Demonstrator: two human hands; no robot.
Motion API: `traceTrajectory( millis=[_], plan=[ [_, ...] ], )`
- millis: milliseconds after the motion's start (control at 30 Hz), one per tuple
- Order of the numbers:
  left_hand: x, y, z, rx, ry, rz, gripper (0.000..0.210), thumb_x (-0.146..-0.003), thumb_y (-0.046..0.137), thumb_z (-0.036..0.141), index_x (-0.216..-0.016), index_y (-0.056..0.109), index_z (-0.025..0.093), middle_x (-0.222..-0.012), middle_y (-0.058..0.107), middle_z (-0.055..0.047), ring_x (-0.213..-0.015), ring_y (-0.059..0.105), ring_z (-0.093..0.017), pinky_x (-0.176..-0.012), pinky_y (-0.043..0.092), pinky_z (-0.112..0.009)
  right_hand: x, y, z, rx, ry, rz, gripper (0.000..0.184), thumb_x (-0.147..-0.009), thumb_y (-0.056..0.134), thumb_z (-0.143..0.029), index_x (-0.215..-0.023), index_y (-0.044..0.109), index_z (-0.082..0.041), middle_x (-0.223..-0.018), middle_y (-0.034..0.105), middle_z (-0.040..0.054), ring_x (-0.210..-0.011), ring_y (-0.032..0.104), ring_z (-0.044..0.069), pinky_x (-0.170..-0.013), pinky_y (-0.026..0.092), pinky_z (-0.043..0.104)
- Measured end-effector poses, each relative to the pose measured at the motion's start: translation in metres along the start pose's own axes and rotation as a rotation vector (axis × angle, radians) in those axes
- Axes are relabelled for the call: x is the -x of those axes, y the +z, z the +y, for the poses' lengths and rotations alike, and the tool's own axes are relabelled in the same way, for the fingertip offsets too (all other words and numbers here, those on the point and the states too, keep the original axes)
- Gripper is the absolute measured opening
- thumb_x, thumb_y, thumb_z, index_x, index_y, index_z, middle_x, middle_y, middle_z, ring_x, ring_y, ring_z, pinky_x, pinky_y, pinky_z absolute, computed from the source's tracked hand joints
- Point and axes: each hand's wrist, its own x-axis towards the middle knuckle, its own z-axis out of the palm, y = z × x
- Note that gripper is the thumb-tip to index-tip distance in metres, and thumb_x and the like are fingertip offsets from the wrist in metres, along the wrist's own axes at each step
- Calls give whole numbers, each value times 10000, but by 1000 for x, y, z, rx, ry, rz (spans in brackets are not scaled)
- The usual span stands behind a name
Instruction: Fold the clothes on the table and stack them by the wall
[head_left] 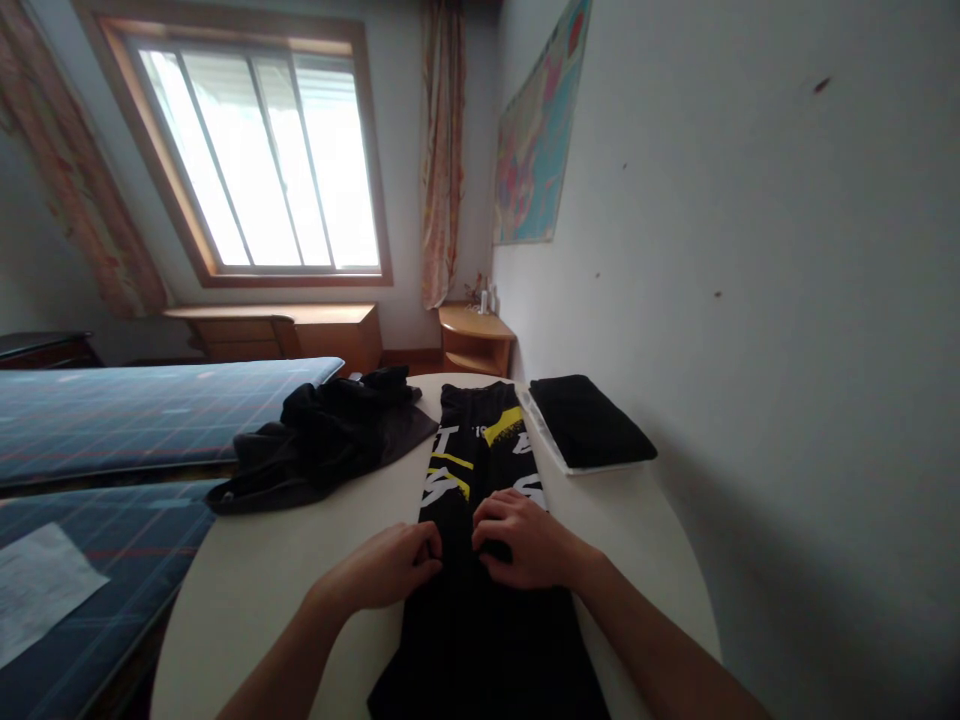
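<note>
Black cloth garment (pixel 487 650) with yellow marks lies on a round white surface (pixel 660 560); left hand (pixel 397 565) and right hand (pixel 521 540) curl against it, I can't tell if gripping

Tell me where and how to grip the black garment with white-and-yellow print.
Probably by both long side edges, left hand from the left, right hand from the right: the black garment lies flat and lengthwise on the table.

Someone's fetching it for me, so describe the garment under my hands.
Find the pale table beside the wall. Between a crumpled dark garment on its left and a folded black cloth on its right lies the long black garment, the only one showing white lettering and yellow patches.
</note>
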Motion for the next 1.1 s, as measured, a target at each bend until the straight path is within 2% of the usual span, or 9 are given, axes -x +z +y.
traceTrajectory(
  millis=[67, 167, 267, 367, 500, 600, 733, 900, 1100],
  plan=[
    [-3, -3, -1, -19, -12, 60, 153, -865, 524, 280, -948, 637, 218, -799, 682, 6, -698, 603, -160, -615, 398, -258, -1, 0, -18, -15, -29, -35, 115, -790, 716, -299, -873, 677, -228, -939, 677, 5, -881, 610, 170, -889, 405, 335],
    [-10, -6, -8, -31, -25, 244, 159, -886, 527, 283, -971, 640, 213, -857, 687, -19, -786, 625, -187, -719, 457, -292, 0, 12, -51, -24, -93, -103, 323, -804, 703, -541, -815, 629, -227, -853, 660, -18, -827, 605, 162, -867, 398, 336],
    [-18, -3, -19, 3, 70, 399, 183, -879, 562, 247, -1044, 636, 220, -1083, 675, -58, -1037, 612, -220, -940, 466, -341, 5, 37, -81, 71, -111, -135, 328, -867, 630, -553, -896, 587, -229, -892, 663, -3, -843, 606, 183, -808, 408, 341],
    [-24, 4, -30, 49, 162, 410, 296, -868, 595, 205, -1161, 623, 232, -1294, 607, -78, -1225, 538, -228, -1087, 399, -369, 8, 66, -96, 241, -35, -119, 355, -885, 604, -558, -918, 554, -208, -866, 665, 21, -769, 604, 198, -690, 415, 338],
    [-28, 12, -36, 52, 176, 391, 375, -856, 620, 188, -1229, 609, 220, -1331, 594, -99, -1260, 527, -238, -1118, 387, -389, 10, 94, -102, 326, 8, -47, 491, -744, 701, -649, -887, 563, -200, -817, 664, 33, -705, 602, 216, -587, 400, 331],
    [-29, 13, -37, 36, 176, 398, 347, -848, 630, 178, -1193, 634, 206, -1324, 601, -109, -1260, 531, -245, -1116, 392, -397, 14, 104, -104, 366, -55, 35, 328, -808, 697, -498, -795, 557, -201, -723, 641, 17, -629, 579, 186, -522, 351, 309],
    [-29, 12, -37, 33, 169, 386, 333, -834, 646, 162, -1164, 649, 203, -1324, 604, -110, -1265, 528, -249, -1119, 391, -408, 20, 99, -108, 333, -103, 98, 207, -875, 655, -286, -718, 548, -203, -656, 606, -9, -562, 545, 142, -469, 288, 298],
    [-28, 12, -38, 29, 171, 375, 338, -842, 645, 163, -1177, 646, 210, -1339, 595, -105, -1274, 523, -249, -1128, 384, -415, 35, 72, -105, 176, -52, 60, 158, -912, 656, -371, -831, 634, -238, -744, 637, -30, -611, 570, 125, -507, 335, 279],
    [-27, 13, -36, 8, 169, 385, 349, -840, 632, 155, -1183, 638, 216, -1346, 586, -105, -1275, 526, -255, -1125, 394, -416, 50, 64, -95, 281, -33, -80, 228, -890, 682, -375, -736, 605, -226, -635, 620, -38, -578, 544, 141, -507, 277, 310]
  ],
)
